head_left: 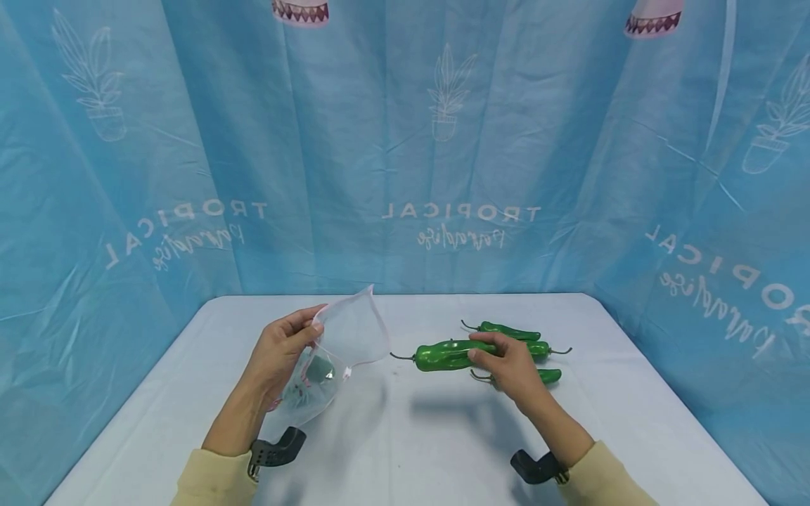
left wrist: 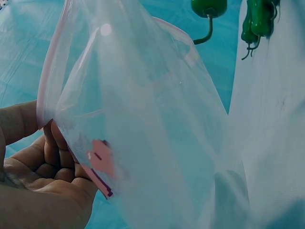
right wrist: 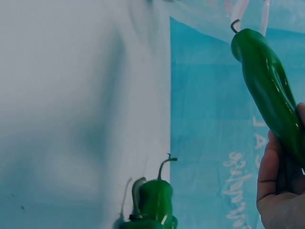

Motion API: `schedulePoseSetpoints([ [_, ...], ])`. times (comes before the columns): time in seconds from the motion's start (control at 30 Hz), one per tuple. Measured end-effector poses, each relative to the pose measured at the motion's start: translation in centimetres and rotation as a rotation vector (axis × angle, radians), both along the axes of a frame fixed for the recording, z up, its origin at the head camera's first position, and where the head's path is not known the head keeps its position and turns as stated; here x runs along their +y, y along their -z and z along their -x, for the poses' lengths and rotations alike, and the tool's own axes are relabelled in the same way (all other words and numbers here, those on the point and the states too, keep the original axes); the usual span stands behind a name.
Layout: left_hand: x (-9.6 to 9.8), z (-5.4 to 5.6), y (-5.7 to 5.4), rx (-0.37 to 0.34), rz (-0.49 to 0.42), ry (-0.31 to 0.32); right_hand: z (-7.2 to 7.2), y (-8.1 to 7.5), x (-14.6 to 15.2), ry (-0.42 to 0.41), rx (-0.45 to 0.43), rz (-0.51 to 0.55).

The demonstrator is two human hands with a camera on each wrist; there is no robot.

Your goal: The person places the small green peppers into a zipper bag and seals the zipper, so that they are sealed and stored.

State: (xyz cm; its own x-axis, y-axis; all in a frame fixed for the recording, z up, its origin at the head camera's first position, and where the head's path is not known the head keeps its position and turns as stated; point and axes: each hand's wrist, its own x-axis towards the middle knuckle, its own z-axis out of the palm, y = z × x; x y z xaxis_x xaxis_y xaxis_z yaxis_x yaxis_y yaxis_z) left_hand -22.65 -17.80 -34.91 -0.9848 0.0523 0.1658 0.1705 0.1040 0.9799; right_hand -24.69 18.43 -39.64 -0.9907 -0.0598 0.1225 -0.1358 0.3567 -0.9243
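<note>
My left hand (head_left: pixel 281 355) pinches the rim of a clear plastic zip bag (head_left: pixel 354 330) with a pink edge, its mouth facing right. In the left wrist view pink printing shows on the film of the bag (left wrist: pixel 143 124). My right hand (head_left: pixel 509 365) grips a green chili pepper (head_left: pixel 443 355) by its tip end, with the thin stem pointing left toward the bag. The right wrist view shows that pepper (right wrist: pixel 267 86) raised, stem up. A gap separates the stem from the bag's mouth in the head view.
Under and behind my right hand, more green peppers lie on the white table (head_left: pixel 405 450): one at the back (head_left: pixel 509 330), one in the middle (head_left: pixel 539 349), one in front (head_left: pixel 549 376). A blue printed curtain (head_left: pixel 405 169) surrounds the table's back and sides.
</note>
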Motion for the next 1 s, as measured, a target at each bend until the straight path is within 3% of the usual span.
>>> schedulePoseSetpoints([
  [0.4,0.3,0.0,-0.1,-0.003,0.003,-0.002,0.2,-1.6,-0.3,0.023,0.001,0.059],
  [1.0,0.4,0.0,-0.2,-0.013,-0.001,0.006,1.8,-2.6,-4.4,-0.069,0.051,0.086],
])
